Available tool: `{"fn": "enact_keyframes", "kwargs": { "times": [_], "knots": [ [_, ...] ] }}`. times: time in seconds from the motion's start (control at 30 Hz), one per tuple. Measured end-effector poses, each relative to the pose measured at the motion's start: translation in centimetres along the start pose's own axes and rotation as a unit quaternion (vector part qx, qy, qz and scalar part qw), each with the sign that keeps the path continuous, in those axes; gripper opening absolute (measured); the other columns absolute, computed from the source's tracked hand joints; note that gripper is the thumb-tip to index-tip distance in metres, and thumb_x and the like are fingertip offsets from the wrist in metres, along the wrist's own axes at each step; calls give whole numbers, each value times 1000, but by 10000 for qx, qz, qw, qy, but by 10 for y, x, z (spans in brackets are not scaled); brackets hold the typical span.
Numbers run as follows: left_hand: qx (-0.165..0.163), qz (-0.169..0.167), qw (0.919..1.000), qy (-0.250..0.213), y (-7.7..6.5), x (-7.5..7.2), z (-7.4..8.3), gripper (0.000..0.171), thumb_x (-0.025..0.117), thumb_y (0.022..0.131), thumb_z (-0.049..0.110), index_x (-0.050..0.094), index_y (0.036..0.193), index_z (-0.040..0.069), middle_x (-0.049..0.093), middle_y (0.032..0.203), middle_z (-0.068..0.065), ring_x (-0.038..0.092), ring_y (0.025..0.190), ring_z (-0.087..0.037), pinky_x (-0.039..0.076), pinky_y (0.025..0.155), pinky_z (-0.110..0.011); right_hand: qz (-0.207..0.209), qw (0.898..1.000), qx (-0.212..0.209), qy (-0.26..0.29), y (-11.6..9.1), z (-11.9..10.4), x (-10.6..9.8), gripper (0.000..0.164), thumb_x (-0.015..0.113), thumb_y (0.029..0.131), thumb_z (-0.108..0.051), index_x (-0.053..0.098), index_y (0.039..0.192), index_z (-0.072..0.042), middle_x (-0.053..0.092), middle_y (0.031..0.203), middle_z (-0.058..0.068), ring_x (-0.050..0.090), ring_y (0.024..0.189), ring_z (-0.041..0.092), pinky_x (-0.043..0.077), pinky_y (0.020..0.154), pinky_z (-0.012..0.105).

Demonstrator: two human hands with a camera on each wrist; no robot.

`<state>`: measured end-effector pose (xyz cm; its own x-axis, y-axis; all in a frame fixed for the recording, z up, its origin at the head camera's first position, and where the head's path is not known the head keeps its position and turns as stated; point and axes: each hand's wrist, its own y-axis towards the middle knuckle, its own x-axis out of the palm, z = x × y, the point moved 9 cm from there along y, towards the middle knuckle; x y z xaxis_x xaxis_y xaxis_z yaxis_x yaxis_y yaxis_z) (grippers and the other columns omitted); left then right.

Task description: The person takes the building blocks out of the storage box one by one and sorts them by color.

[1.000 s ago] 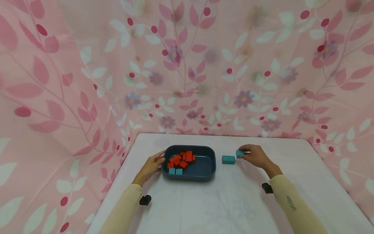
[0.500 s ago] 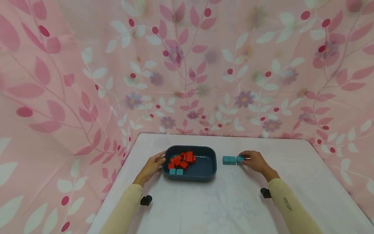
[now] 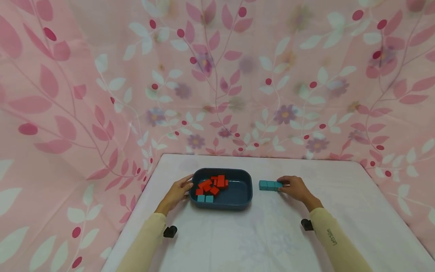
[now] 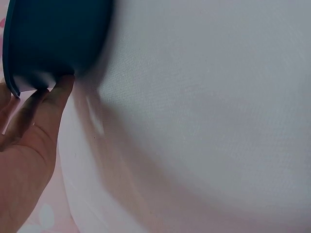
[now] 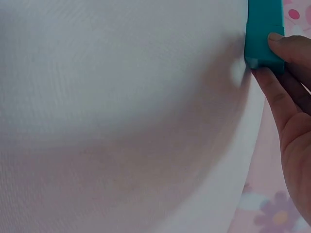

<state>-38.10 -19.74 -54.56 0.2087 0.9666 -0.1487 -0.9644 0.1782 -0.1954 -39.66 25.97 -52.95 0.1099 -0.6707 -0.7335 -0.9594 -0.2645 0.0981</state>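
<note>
A dark blue tray [image 3: 238, 206] sits left of centre on the white-covered table. Several red blocks [image 3: 221, 181] and two teal blocks [image 3: 201, 198] lie inside it. My left hand [image 3: 176, 193] rests at its left end, its fairly straight fingers touching the outer wall, as the left wrist view also shows. To the right of the tray, three teal blocks stand in a row. My right hand [image 3: 297, 189] pinches the rightmost teal block [image 5: 262, 46] between thumb and fingers. That block meets the middle teal block [image 3: 270, 185], and the leftmost teal block [image 3: 263, 185] adjoins it.
The white table [image 3: 238, 241] has its back edge just behind the tray, with a pink floral curtain [image 3: 217, 75] hanging beyond. Black wrist cameras [image 3: 170, 231] hang at both sleeves. A narrow gap separates the tray from the teal row.
My right hand has brought its teal block down and left, from behind and apart from the pair to the row's right end, touching it. My left hand and the tray have stayed put.
</note>
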Motion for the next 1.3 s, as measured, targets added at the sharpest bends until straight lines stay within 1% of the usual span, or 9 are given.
{"fn": "enact_keyframes", "kwargs": {
  "times": [0.37, 0.5, 0.57, 0.7, 0.8, 0.87, 1.07, 1.2, 1.3],
  "knots": [
    [-38, 61, 10000, 32, -1, -1, 2, 49, 54, 101, 19, 43, 148, 27, 48, 144, -15, 51, 125, -35, 43, 97, -54, 26, 9999, 102, 61, 1, -2, 0, 37, 73, 85, -8, 65, 119, 4, 67, 114, 18, 63, 106, 36, 52, 88, 49],
    [-52, 94, 9999, 48, 0, -1, 3, 49, 54, 101, 19, 44, 148, 27, 49, 144, -15, 52, 125, -35, 43, 97, -54, 67, 9999, 125, 16, 2, -9, -4, 41, 75, 85, -11, 64, 122, 5, 65, 118, 21, 63, 106, 38, 52, 87, 48],
    [-21, 87, 10000, 33, 1, -1, 3, 49, 53, 102, 19, 43, 149, 26, 49, 144, -16, 52, 125, -35, 43, 97, -54, 96, 9999, 124, -8, 3, -17, -7, 43, 74, 86, -11, 62, 123, 6, 63, 121, 22, 62, 108, 40, 52, 88, 49],
    [-14, 79, 10000, -2, 1, 0, 1, 49, 54, 101, 19, 43, 149, 26, 48, 144, -16, 51, 125, -35, 44, 97, -54, 179, 9998, 45, 34, 9, -44, -11, 42, 74, 87, -12, 63, 125, 3, 62, 125, 20, 59, 112, 40, 50, 91, 50],
    [-50, 65, 10000, -11, 0, 0, -1, 50, 54, 101, 19, 43, 149, 26, 48, 144, -16, 51, 126, -34, 44, 97, -53, 186, 9995, -231, 103, 18, -72, -7, 40, 75, 86, -13, 65, 122, 1, 63, 123, 18, 59, 112, 38, 50, 91, 48],
    [-42, 32, 10000, -16, 0, 0, -1, 50, 54, 101, 19, 42, 149, 25, 47, 145, -17, 51, 126, -35, 44, 97, -53, 147, 9985, -506, 150, 23, -91, 0, 39, 76, 85, -12, 66, 121, 0, 64, 120, 18, 61, 109, 37, 51, 90, 47],
    [67, -29, 10000, -49, 0, 0, 1, 50, 53, 102, 18, 40, 150, 22, 44, 146, -21, 49, 127, -38, 42, 98, -55, -232, 9914, -1276, 193, 42, -153, 38, 39, 78, 83, -11, 67, 117, 3, 68, 112, 16, 65, 101, 30, 54, 86, 44],
    [47, -2, 10000, -84, 1, 1, 0, 50, 53, 102, 17, 41, 150, 22, 45, 145, -21, 49, 127, -37, 43, 98, -54, -620, 9869, -1489, 69, 49, -185, 70, 38, 77, 85, -14, 67, 119, 0, 68, 113, 12, 64, 101, 26, 53, 89, 40],
    [65, 46, 9999, -93, 1, 2, 1, 49, 52, 102, 16, 41, 150, 21, 47, 143, -21, 50, 125, -37, 44, 97, -53, -910, 9825, -1619, 150, 49, -204, 93, 38, 76, 86, -15, 67, 121, -2, 68, 115, 13, 63, 104, 27, 52, 90, 40]
  ]
}}
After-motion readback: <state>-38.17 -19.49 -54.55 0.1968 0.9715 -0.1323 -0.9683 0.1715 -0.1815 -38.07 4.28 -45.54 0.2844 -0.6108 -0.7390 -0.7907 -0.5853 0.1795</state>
